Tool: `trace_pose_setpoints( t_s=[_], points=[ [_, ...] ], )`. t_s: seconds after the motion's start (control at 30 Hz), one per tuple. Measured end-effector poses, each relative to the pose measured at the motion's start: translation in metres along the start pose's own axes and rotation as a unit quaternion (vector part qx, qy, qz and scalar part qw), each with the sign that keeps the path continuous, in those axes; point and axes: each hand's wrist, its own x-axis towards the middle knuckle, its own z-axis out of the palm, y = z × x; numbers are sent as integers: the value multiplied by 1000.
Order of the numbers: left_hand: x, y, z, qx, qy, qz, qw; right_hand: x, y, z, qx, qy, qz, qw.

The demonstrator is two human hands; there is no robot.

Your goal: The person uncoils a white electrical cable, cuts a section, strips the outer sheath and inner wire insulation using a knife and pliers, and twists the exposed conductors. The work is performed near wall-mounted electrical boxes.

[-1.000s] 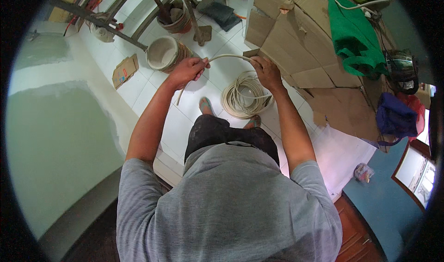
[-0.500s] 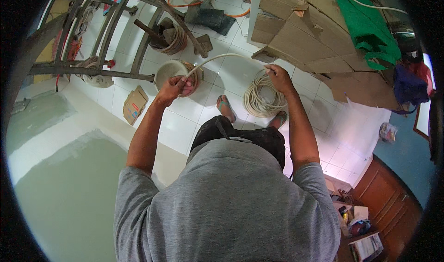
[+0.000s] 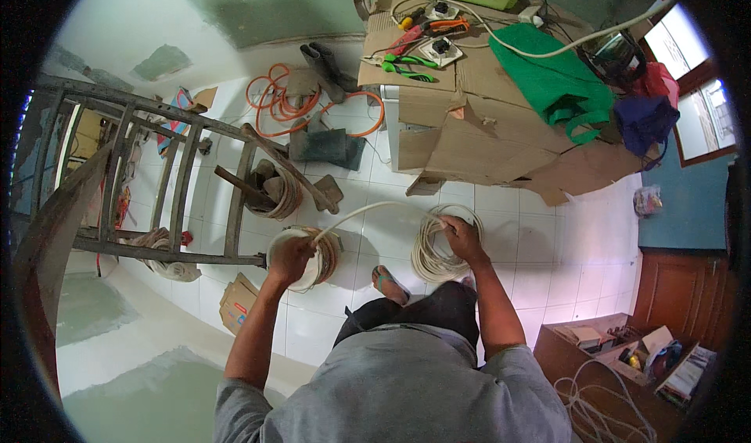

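A pale cable (image 3: 375, 206) arches between my two hands above the tiled floor. My left hand (image 3: 291, 260) is closed on one part of it, over a round bucket (image 3: 330, 261) whose inside is partly hidden by the hand. My right hand (image 3: 463, 236) pinches the cable's other side, next to a loose cable coil (image 3: 422, 259) of the same colour. The coil appears to lie on the floor in front of my feet; my right forearm and hand cover part of its right side.
A ladder (image 3: 180, 181) lies across the left. Behind the bucket stands another bucket (image 3: 288, 202) holding tools. An orange hose (image 3: 262, 91) and dark boots (image 3: 327, 75) are farther back. A cardboard-covered table (image 3: 477, 130) carries pliers (image 3: 403, 69), sockets and a green bag (image 3: 547, 75).
The view has tilted up, bringing the tabletop tools and back wall into sight. Both hands keep their hold on the cable, which still arches between them.
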Motion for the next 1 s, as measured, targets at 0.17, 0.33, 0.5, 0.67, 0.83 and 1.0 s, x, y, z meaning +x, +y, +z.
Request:
trace_pose_setpoints(
  t_s=[0.17,0.33,0.5,0.67,0.83,1.0],
  points=[
    [25,27,-24,-161,13,0,987,-10,-21,-18,-27,-38,72,996],
    [43,45,-25,-163,-69,18,984,-10,-3,-20,-67,-5,50,996],
    [73,42,-30,-291,-181,-46,938,43,-59,-45,-65,2,122,990],
    [124,27,-37,-228,-225,58,946,176,-169,-116,0,136,10,991],
    [159,52,-60,-139,-233,76,959,358,-205,-175,-142,225,-143,953],
    [175,50,-38,-33,-138,174,974,511,-177,-190,-411,147,-189,880]
  ],
)
